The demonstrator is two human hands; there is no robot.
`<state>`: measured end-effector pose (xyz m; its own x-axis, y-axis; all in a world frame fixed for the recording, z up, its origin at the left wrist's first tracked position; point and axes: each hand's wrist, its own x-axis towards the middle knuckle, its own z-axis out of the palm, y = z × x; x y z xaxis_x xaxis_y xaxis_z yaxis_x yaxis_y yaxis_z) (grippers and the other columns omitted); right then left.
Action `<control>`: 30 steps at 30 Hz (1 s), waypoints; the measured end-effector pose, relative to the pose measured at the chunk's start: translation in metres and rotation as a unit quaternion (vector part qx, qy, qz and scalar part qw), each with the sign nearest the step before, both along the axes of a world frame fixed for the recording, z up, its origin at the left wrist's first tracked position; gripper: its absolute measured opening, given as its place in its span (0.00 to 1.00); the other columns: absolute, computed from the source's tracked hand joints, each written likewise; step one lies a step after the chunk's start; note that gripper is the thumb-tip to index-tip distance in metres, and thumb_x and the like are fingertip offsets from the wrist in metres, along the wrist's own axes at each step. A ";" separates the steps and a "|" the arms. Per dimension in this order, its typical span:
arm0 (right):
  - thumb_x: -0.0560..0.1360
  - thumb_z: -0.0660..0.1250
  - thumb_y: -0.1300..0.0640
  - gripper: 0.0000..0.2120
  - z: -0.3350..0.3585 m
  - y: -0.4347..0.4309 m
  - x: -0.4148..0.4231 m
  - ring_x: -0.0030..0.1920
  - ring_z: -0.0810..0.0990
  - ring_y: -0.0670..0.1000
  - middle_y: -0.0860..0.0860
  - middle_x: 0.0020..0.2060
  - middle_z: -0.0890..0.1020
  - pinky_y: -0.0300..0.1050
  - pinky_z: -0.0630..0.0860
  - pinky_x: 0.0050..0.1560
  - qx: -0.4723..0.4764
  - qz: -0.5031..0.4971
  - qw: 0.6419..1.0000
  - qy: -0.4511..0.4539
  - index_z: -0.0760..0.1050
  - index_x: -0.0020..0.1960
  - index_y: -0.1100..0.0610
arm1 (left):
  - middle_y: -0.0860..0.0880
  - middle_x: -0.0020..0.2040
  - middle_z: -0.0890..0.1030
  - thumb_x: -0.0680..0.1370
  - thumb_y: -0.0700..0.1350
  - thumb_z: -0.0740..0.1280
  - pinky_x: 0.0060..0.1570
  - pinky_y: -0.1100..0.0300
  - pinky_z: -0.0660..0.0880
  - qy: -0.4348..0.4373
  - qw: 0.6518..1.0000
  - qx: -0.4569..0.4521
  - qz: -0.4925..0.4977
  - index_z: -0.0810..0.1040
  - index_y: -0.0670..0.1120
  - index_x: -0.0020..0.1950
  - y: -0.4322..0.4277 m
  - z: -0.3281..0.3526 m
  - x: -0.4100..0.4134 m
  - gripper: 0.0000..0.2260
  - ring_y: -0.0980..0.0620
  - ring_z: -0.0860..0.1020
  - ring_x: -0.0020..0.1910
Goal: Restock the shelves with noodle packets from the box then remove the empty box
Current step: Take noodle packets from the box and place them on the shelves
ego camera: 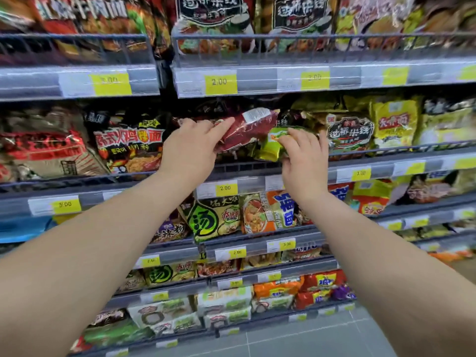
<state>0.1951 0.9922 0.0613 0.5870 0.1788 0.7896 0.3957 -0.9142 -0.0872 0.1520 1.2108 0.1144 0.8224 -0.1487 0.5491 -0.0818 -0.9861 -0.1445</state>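
Note:
Both my arms reach up to the second shelf (257, 173) from the top. My left hand (192, 145) grips a dark red noodle packet (248, 127), tilted with its white label end up and to the right. My right hand (304, 153) rests on a green and gold packet (273, 145) just below and right of the red one, fingers curled over its edge. Both packets sit above the shelf's wire front rail. The box is out of view.
Rows of noodle packets fill shelves above (283, 19), left (128, 148), right (394, 122) and below (216, 220). Yellow price tags (221, 83) line the shelf edges. Grey floor tiles (296, 341) show at the bottom.

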 end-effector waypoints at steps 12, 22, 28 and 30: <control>0.72 0.61 0.69 0.24 0.029 0.015 -0.001 0.65 0.62 0.62 0.54 0.66 0.69 0.61 0.58 0.63 -0.016 -0.103 0.987 0.122 0.71 0.63 0.50 | 0.41 0.65 0.71 0.77 0.44 0.64 0.59 0.48 0.67 0.143 0.982 0.093 0.080 0.62 0.59 0.73 0.009 0.026 0.014 0.26 0.40 0.69 0.63; 0.69 0.73 0.59 0.21 0.016 0.036 0.011 0.56 0.71 0.63 0.62 0.56 0.73 0.55 0.69 0.53 0.111 -0.088 0.989 0.036 0.72 0.59 0.61 | 0.40 0.43 0.73 0.62 0.27 0.68 0.34 0.54 0.63 -0.123 0.992 0.012 -0.023 0.76 0.42 0.58 0.003 -0.040 0.005 0.26 0.42 0.72 0.35; 0.75 0.66 0.53 0.24 -0.008 0.048 0.019 0.61 0.69 0.64 0.63 0.62 0.72 0.63 0.69 0.61 0.095 -0.030 0.994 0.035 0.67 0.69 0.59 | 0.41 0.59 0.75 0.76 0.46 0.64 0.48 0.47 0.70 -0.134 0.991 -0.001 0.011 0.71 0.49 0.69 0.001 -0.063 0.013 0.21 0.39 0.74 0.56; 0.76 0.62 0.51 0.27 -0.003 0.054 0.026 0.66 0.65 0.64 0.59 0.69 0.67 0.70 0.62 0.64 0.035 -0.035 0.996 0.070 0.61 0.74 0.50 | 0.42 0.60 0.75 0.78 0.52 0.61 0.50 0.47 0.70 -0.132 0.991 -0.015 0.030 0.70 0.50 0.70 -0.004 -0.061 0.016 0.21 0.40 0.73 0.57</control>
<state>0.2210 1.0462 0.0584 0.7018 0.0804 0.7078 0.3103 -0.9289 -0.2022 0.1682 1.2066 0.0531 0.6561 -0.0846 0.7499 0.0139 -0.9922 -0.1241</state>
